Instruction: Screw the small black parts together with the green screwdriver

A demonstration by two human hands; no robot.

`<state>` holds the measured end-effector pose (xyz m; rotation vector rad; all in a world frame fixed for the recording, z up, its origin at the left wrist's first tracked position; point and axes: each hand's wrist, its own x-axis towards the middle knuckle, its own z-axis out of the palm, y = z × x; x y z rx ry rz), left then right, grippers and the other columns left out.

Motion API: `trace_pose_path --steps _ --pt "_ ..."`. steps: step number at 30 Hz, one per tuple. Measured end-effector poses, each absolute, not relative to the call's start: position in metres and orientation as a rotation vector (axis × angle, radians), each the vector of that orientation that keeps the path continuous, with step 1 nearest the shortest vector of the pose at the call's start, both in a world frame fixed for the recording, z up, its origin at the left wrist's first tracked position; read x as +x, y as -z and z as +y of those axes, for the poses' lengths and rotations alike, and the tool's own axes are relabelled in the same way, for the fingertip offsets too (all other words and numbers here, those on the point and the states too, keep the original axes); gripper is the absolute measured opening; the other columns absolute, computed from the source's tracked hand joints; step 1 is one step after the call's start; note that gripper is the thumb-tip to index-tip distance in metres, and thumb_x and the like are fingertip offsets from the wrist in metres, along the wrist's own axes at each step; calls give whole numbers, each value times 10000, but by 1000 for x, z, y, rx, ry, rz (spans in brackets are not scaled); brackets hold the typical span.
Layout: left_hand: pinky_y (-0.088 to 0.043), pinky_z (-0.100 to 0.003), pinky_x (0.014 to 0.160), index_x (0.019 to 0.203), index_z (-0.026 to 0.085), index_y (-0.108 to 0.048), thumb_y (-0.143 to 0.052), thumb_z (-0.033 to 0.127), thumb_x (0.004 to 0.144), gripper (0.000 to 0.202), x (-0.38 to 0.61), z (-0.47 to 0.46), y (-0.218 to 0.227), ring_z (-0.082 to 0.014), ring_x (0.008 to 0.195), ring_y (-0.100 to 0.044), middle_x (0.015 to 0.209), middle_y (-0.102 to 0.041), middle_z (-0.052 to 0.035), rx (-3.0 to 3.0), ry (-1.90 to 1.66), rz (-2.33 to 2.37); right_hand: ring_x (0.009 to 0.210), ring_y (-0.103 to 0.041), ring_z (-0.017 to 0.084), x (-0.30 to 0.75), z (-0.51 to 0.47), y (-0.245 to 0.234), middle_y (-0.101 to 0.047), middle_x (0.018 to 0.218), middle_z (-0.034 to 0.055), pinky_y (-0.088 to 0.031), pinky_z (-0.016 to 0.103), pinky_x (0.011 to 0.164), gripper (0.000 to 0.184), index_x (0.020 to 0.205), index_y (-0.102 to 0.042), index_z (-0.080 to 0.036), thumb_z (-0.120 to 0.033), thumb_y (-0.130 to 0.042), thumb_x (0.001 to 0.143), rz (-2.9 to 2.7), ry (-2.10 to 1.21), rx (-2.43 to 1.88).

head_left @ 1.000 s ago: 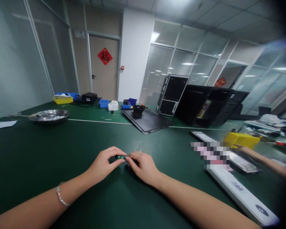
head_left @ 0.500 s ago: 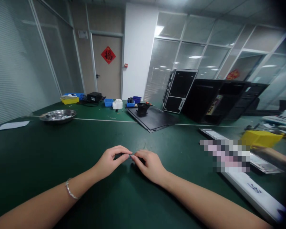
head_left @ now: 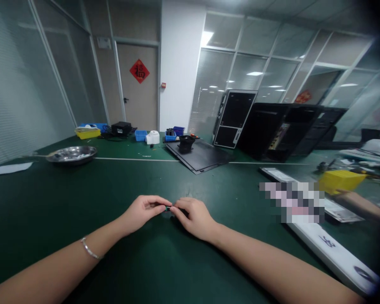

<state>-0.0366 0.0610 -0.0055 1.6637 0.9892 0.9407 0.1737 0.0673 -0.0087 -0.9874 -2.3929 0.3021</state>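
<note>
Close together over the green table, my two hands meet at their fingertips. Between them is a small part, dark with a green bit and a bright bit; it is too small to name. My left hand, below a silver bracelet on the wrist, pinches its left end between thumb and fingers. From the other side, my right hand pinches the right end, thumb in front and fingers curled behind. The fingers hide most of the part.
A metal bowl stands at the left. Behind my hands lies a black panel with a black holder on it. Computer cases stand at the back right. On the right are a long white box, a yellow bin and another person's hand.
The whole view has shifted slightly, so the background sits a little further left. My hands keep their pinch, and a bit more of the small part shows. The other person's hand has moved slightly.
</note>
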Motion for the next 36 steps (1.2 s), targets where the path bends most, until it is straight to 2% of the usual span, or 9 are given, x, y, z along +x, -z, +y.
trace_pose_path --steps 4,7,11,17,20,25,32,36 --pt "-547 -360 866 1198 184 -654 -581 296 905 322 -35 59 10 -220 962 -674 1012 -721 -76 1756 -959 988 705 -586 151 173 66 7 -639 734 21 -398 238 661 329 778 -637 -191 -302 -434 1011 -2382 -267 -998" --pt "-528 -343 855 1217 209 -646 -506 339 949 329 -35 61 12 -207 953 -636 1057 -661 -74 1893 -937 1000 713 -586 153 173 66 7 -642 743 24 -402 236 675 323 789 -636 -187 -279 -423 1013 -2378 -235 -999" --pt "-518 -346 832 1159 223 -691 -493 365 946 324 -37 62 7 -184 821 -617 997 -623 -54 1942 -929 1033 728 -588 155 173 67 7 -654 772 29 -402 239 687 302 819 -640 -182 -245 -415 1010 -2368 -197 -1017" --pt "-495 -384 899 1098 183 -669 -545 383 927 291 -36 61 3 -219 880 -649 905 -689 -60 1726 -999 1041 742 -604 158 175 68 7 -673 786 29 -386 245 679 275 832 -658 -185 -257 -451 999 -2367 -182 -1008" --pt "-490 -391 908 1064 177 -669 -597 406 898 292 -34 62 6 -235 910 -663 941 -706 -68 1664 -979 983 764 -615 160 176 69 7 -686 815 33 -389 242 687 252 865 -671 -186 -257 -466 993 -2381 -198 -989" --pt "-482 -358 888 1029 188 -650 -650 425 864 289 -33 64 9 -229 916 -656 936 -706 -52 1558 -989 886 759 -613 156 175 69 8 -685 813 31 -381 240 686 278 866 -670 -190 -261 -438 1001 -2370 -203 -1027" --pt "-463 -295 833 946 189 -657 -749 359 796 244 -36 64 5 -188 883 -614 895 -655 -16 1510 -1012 870 757 -608 155 173 70 9 -677 809 30 -378 236 672 285 851 -654 -192 -278 -431 1007 -2315 -232 -1070" --pt "-494 -293 797 927 179 -648 -791 319 760 260 -36 66 8 -166 818 -628 857 -656 -13 1369 -1093 881 757 -605 150 174 72 10 -677 816 25 -382 231 672 274 847 -648 -188 -262 -436 1004 -2281 -264 -1068"
